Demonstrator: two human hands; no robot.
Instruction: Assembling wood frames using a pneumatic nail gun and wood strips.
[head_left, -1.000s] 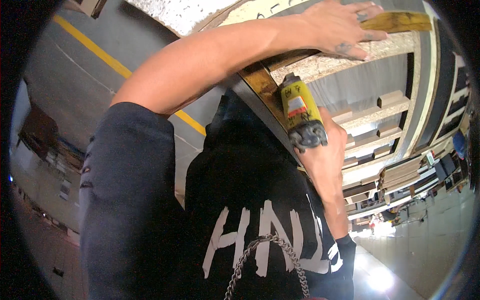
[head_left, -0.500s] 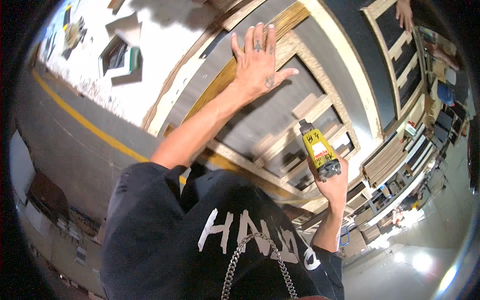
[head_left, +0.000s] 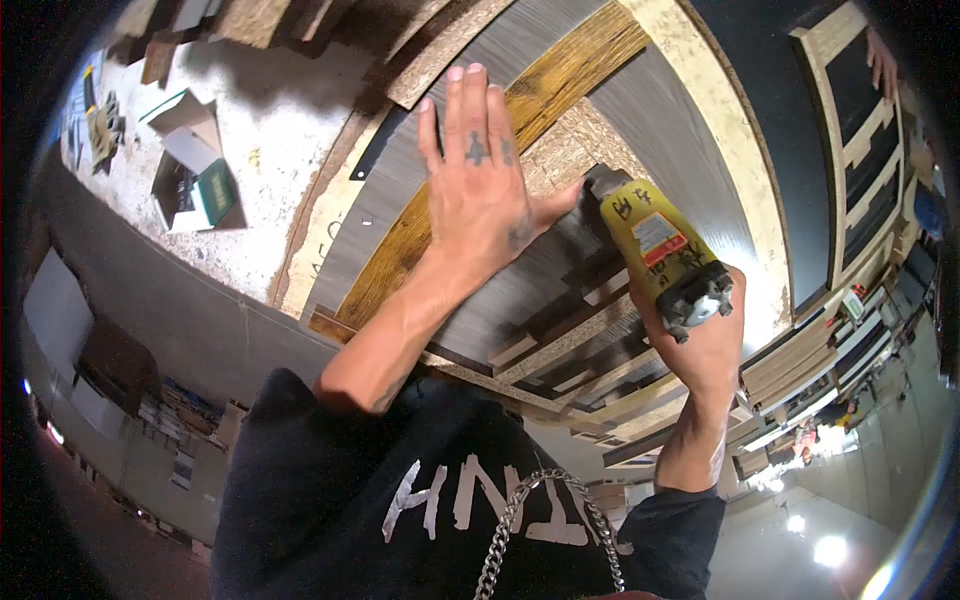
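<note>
My left hand (head_left: 472, 195) lies palm down, fingers extended, across a brown wood-grain strip (head_left: 570, 72) and the grey wood-grain panel (head_left: 505, 48) around it. Closed round its handle, my right hand (head_left: 705, 345) grips a yellow power tool (head_left: 660, 240) with a dark nose and black rear cap. I cannot make out its exact kind. In the picture the nose is right beside my left thumb; whether it touches the panel is unclear. A chipboard piece (head_left: 572, 145) shows past that thumb, and slatted chipboard framing (head_left: 570, 345) is partly hidden under my right arm.
An open green-and-white box (head_left: 195, 165) sits on a pale, stained worktop (head_left: 255, 150) at the left. Wood offcuts (head_left: 250, 20) are at the far left. Another person's hand (head_left: 880, 65) rests by a slotted wooden frame (head_left: 835, 110) at the far right. Stacked boards (head_left: 795, 365) stand at right.
The yellow tool has come up beside my left thumb from lower right, and its nose points up and left. My left hand has shifted left in the picture and stays flat. The view has moved.
</note>
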